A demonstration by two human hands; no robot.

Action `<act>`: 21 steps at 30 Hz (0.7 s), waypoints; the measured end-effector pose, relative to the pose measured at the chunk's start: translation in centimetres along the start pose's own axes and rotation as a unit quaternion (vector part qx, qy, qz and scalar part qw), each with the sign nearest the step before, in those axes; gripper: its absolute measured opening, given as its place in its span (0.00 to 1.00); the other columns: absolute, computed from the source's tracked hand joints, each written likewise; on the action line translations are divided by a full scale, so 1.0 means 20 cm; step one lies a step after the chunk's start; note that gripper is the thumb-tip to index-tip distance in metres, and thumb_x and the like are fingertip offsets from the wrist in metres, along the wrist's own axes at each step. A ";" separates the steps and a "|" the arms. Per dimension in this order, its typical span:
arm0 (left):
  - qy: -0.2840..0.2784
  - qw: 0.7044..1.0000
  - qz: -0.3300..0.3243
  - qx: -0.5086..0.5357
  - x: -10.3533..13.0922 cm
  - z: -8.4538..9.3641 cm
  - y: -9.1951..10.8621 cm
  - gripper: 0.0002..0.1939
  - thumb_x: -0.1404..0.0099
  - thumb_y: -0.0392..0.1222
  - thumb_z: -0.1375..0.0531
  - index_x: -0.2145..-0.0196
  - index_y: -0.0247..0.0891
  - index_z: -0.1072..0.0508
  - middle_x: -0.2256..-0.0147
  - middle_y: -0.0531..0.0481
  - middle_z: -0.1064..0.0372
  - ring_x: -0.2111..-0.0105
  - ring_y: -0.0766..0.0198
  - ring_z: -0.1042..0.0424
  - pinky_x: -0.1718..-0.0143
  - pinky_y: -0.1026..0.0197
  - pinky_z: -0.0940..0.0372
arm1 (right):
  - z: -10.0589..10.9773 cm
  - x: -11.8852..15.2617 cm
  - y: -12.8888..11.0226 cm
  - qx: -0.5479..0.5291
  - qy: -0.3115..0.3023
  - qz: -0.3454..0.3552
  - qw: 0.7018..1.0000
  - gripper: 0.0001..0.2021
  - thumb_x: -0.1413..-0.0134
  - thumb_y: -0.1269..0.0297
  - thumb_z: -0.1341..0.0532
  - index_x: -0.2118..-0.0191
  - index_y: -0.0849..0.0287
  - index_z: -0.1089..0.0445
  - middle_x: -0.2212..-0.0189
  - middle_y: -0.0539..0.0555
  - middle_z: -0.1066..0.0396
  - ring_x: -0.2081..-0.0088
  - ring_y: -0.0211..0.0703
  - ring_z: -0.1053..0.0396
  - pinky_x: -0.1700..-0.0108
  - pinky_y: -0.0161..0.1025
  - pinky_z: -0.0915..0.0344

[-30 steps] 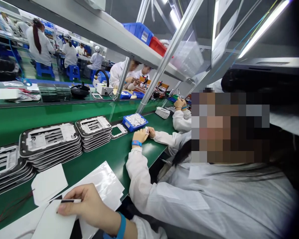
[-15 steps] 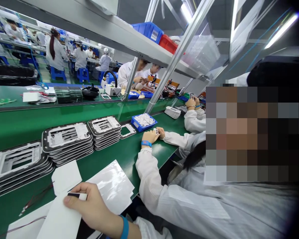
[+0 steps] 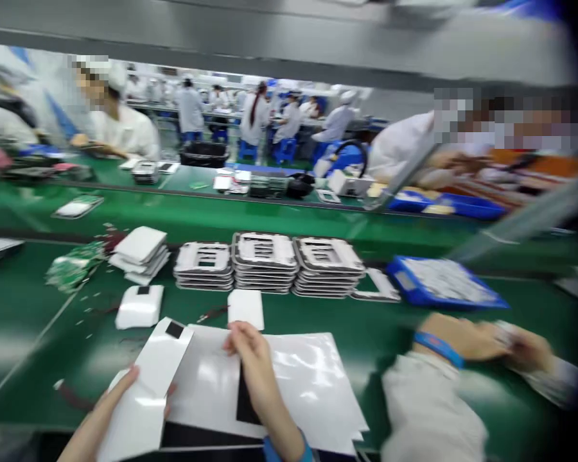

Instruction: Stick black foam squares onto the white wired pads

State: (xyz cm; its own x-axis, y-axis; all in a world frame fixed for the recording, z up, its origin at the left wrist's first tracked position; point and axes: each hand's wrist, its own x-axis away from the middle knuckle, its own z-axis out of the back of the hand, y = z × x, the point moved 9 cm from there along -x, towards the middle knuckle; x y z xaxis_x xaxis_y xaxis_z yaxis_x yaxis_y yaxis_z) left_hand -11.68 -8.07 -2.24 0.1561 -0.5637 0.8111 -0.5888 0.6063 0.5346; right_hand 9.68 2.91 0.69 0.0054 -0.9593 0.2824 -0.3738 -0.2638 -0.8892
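My left hand grips a long white strip, with the thumb over its near edge and fingertips at the far edge. A small black square lies on the strip's upper end. My right hand, with a blue wristband, hovers over glossy white sheets. Its fingers are bent and drawn together, and blur hides whatever may be between them. A dark patch shows beside that hand on the sheets. Just beyond it lies a white flat block with dark red wires. Another white block, bearing a black square, lies to the left.
Stacked grey-white frames line the back of the green bench. White blocks and green circuit boards sit at left. A blue tray of white parts stands at right, near a co-worker's hands.
My view has swung left and down, bringing my left hand and the whole strip into sight. My right hand has let go of the strip and moved right, over the sheets.
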 end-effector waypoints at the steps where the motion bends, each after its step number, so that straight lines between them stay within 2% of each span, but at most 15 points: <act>1: 0.020 1.000 -0.019 0.014 0.00 0.04 0.04 0.20 0.33 0.46 0.41 0.46 0.39 0.33 0.53 0.42 0.28 0.58 0.55 0.26 0.60 0.50 0.27 | 0.04 -0.01 0.01 0.000 0.004 -0.002 1.000 0.21 0.60 0.46 0.31 0.68 0.60 0.28 0.79 0.48 0.31 0.74 0.37 0.37 0.67 0.35 0.40; 5: 0.043 0.994 -0.096 0.013 -0.02 0.12 0.25 0.26 0.34 0.42 0.41 0.41 0.33 0.39 0.61 0.35 0.23 0.66 0.48 0.21 0.67 0.51 0.25 | 0.20 -0.02 0.02 -0.003 0.032 -0.008 0.999 0.17 0.57 0.49 0.30 0.70 0.58 0.29 0.78 0.47 0.32 0.73 0.36 0.39 0.67 0.34 0.41; 10: 0.014 0.991 -0.123 0.046 -0.08 0.07 0.47 0.23 0.34 0.40 0.41 0.44 0.32 0.38 0.63 0.38 0.23 0.63 0.47 0.21 0.64 0.48 0.25 | 0.31 0.01 -0.01 -0.013 0.061 -0.007 0.998 0.16 0.56 0.51 0.30 0.70 0.58 0.29 0.76 0.48 0.34 0.71 0.39 0.39 0.66 0.36 0.39; 15: 0.011 0.993 -0.110 0.031 -0.12 0.04 0.54 0.22 0.37 0.39 0.38 0.47 0.30 0.35 0.66 0.38 0.23 0.65 0.44 0.21 0.63 0.44 0.26 | 0.36 0.02 -0.04 -0.015 0.082 -0.003 0.997 0.17 0.60 0.52 0.28 0.71 0.59 0.28 0.77 0.49 0.35 0.71 0.40 0.38 0.66 0.38 0.36; 21: 0.013 0.993 -0.117 -0.015 -0.09 0.05 0.58 0.21 0.38 0.40 0.38 0.48 0.36 0.36 0.65 0.41 0.23 0.66 0.45 0.21 0.65 0.45 0.26 | 0.39 0.03 -0.04 -0.007 0.093 -0.010 0.996 0.16 0.60 0.52 0.28 0.71 0.58 0.28 0.76 0.48 0.35 0.70 0.39 0.37 0.65 0.37 0.36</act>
State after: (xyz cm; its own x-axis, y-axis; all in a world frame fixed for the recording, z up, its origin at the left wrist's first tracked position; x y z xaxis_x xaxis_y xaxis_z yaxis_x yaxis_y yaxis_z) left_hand -19.61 -0.51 2.24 0.3069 -0.6768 0.6691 -0.5106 0.4762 0.7159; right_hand 17.19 1.77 -1.23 -0.1574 -0.9183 0.3632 -0.3885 -0.2805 -0.8777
